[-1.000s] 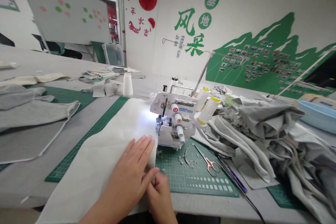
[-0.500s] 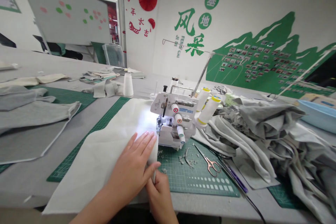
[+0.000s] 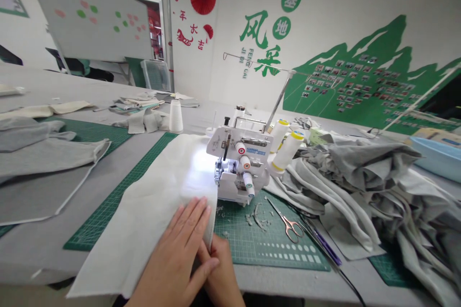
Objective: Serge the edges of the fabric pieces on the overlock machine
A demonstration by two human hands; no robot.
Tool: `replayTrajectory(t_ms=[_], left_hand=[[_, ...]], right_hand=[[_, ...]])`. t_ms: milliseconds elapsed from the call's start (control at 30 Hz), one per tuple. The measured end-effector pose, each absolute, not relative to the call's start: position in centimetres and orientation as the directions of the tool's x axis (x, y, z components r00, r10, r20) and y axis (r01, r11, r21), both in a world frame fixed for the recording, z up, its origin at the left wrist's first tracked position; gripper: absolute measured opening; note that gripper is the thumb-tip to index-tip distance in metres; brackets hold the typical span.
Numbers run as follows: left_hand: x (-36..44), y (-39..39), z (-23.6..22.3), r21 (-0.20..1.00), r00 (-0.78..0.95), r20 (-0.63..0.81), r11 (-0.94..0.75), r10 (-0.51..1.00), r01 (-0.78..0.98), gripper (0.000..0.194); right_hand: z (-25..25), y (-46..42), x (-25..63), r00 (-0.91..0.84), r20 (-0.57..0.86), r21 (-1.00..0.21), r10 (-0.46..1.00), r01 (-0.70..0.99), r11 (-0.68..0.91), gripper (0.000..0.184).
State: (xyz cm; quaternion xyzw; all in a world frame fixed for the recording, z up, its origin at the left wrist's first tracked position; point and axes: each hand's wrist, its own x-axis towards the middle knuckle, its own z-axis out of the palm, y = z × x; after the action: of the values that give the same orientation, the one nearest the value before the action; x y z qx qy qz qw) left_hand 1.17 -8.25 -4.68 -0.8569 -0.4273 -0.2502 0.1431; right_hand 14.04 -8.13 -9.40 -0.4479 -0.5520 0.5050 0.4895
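A pale grey-white piece of fabric (image 3: pixel 144 201) lies in front of and to the left of a white overlock machine (image 3: pixel 239 141), its right edge running up to the lit presser foot. My left hand (image 3: pixel 182 244) rests flat on the fabric, fingers stretched toward the machine, just short of the light. Beneath its thumb, my right hand (image 3: pixel 224 261) pinches the fabric's right edge below the machine; its fingertips are partly hidden by the cloth and my left hand. Thread cones (image 3: pixel 288 151) stand behind the machine on its right.
A green cutting mat (image 3: pixel 273 249) bears scissors (image 3: pixel 290 226), lint scraps and purple-handled tweezers (image 3: pixel 326 244). Grey fabric (image 3: pixel 360 172) is heaped at right, beside a blue basin (image 3: pixel 437 158). More grey pieces (image 3: pixel 39 168) lie at left. A white thread cone (image 3: pixel 175 116) stands behind the fabric.
My left hand has slid back toward me and down along the fabric, away from the presser foot. The fabric's near corner has shifted slightly right. My right hand stays near the edge.
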Motion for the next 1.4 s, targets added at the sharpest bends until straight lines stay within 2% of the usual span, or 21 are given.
replayTrajectory(t_ms=[333,533,933,1100,1400], left_hand=[[1.5,-6.9,-3.8,0.026,0.485,0.550,-0.595,0.679,0.803,0.077],[1.4,-6.1,-2.9,0.038,0.491,0.560,-0.613,0.667,0.790,0.073],[1.4,-5.1,-2.8,0.036,0.498,0.555,-0.618,0.666,0.785,0.069],[1.2,-4.7,-2.6,0.031,0.505,0.561,-0.627,0.656,0.779,0.061],[1.0,-3.9,-2.3,0.007,0.526,0.546,-0.632,0.652,0.775,0.062]], right_hand=[[-8.4,-8.3,13.9,-0.125,0.171,-0.983,0.977,-0.091,0.161,0.041],[-10.2,-8.4,14.0,0.030,0.137,-0.990,0.990,0.046,0.135,0.042],[-10.2,-8.6,14.2,-0.028,0.141,-0.985,0.990,0.098,0.143,0.053],[-10.3,-8.4,14.2,0.025,0.170,-0.978,0.985,0.128,0.166,0.054],[-9.4,-8.3,14.3,-0.059,0.150,-0.987,0.987,0.056,0.153,0.057]])
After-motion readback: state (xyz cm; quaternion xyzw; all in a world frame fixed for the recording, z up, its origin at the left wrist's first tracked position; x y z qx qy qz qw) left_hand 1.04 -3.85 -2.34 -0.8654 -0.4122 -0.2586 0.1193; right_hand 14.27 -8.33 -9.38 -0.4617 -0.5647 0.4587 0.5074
